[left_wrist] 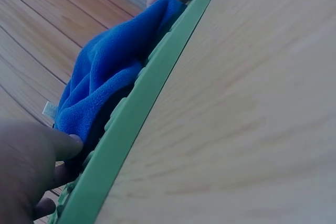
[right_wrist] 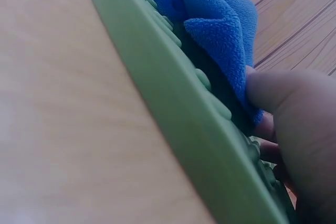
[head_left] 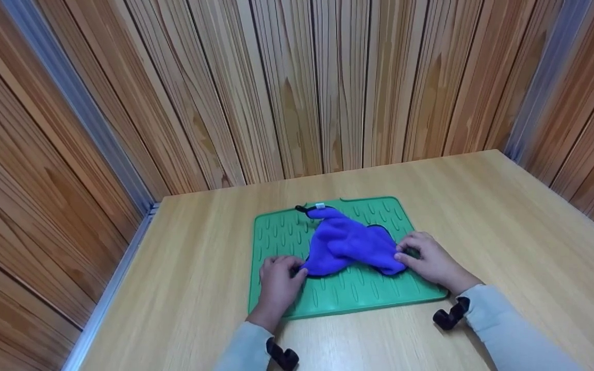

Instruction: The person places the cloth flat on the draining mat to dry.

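A crumpled blue cloth [head_left: 348,242] with dark edging lies on a green mat [head_left: 328,304] in the head view. At its far left corner are a black loop [head_left: 301,208] and a small white tag [head_left: 320,205]. My left hand [head_left: 280,281] pinches the cloth's near left corner between thumb and fingers. On the other side, my right hand [head_left: 431,260] pinches the right corner, low over the mat. In the right wrist view the thumb [right_wrist: 268,88] presses the fabric from above, with fingers beneath it. Folds cover the middle of the cloth [left_wrist: 100,72].
The mat has raised drop-shaped ridges and rests on a light wooden table [head_left: 188,288]. Wood-plank walls [head_left: 286,93] stand behind and at both sides. Each wrist wears a black camera mount [head_left: 451,314].
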Motion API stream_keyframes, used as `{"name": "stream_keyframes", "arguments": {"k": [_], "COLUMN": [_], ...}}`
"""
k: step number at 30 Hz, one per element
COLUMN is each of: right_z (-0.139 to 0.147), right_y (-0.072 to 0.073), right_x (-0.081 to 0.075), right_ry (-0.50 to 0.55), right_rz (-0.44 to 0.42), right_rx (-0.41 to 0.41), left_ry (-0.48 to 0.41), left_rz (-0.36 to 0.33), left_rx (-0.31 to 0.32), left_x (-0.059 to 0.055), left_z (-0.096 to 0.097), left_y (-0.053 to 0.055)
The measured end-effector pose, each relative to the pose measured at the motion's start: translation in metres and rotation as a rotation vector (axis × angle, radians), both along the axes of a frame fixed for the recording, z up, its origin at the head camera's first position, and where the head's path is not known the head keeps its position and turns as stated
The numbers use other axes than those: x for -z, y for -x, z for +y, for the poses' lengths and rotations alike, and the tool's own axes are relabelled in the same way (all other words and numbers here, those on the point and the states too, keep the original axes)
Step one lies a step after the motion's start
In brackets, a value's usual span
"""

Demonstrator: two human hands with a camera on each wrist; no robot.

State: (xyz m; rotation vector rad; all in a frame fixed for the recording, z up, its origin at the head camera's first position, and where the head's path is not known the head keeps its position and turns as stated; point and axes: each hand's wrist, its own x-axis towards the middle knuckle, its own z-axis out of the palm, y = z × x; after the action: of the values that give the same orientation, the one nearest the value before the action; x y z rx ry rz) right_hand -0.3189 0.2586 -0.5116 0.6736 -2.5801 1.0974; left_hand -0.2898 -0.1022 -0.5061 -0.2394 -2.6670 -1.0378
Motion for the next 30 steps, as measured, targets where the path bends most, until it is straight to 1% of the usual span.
{"name": "stream_keyframes", "arguments": {"k": [2,6,8,10,12,14,16,21,24,28,30], "right_z": [0.000,0.001,0.003,0.005,0.006,0.007,0.007,0.005,0.005,0.004,0.004], "right_y": [0.000,0.001,0.001,0.001,0.001,0.001,0.002,0.002,0.000,-0.007,-0.010], "right_x": [-0.001,-0.002,-0.003,-0.003,-0.004,-0.004,-0.004,-0.002,-0.002,-0.005,-0.007], "right_ry": [0.005,0.045,0.067,0.082,0.091,0.095,0.098,0.101,0.090,0.030,-0.006], "right_rz": [0.017,0.065,0.073,0.069,0.051,0.032,0.022,-0.012,-0.069,-0.170,-0.200], "right_rx": [0.034,0.166,0.222,0.257,0.278,0.290,0.288,0.232,0.221,0.254,0.260], "left_ry": [0.005,0.011,0.003,0.000,0.001,0.005,0.006,-0.035,-0.067,-0.095,-0.113], "left_rz": [0.021,0.061,0.075,0.081,0.073,0.057,0.035,-0.016,-0.041,-0.076,-0.091], "left_rx": [-0.011,-0.072,-0.097,-0.099,-0.092,-0.084,-0.088,-0.114,-0.119,-0.115,-0.110], "left_x": [-0.001,-0.002,-0.002,-0.002,-0.002,-0.003,-0.003,-0.004,-0.003,-0.002,-0.003], "left_z": [-0.004,-0.020,-0.028,-0.034,-0.037,-0.037,-0.036,-0.035,-0.035,-0.034,-0.034], "left_y": [0.000,0.000,0.000,0.000,0.000,0.000,0.001,0.001,0.000,0.000,0.000]}}
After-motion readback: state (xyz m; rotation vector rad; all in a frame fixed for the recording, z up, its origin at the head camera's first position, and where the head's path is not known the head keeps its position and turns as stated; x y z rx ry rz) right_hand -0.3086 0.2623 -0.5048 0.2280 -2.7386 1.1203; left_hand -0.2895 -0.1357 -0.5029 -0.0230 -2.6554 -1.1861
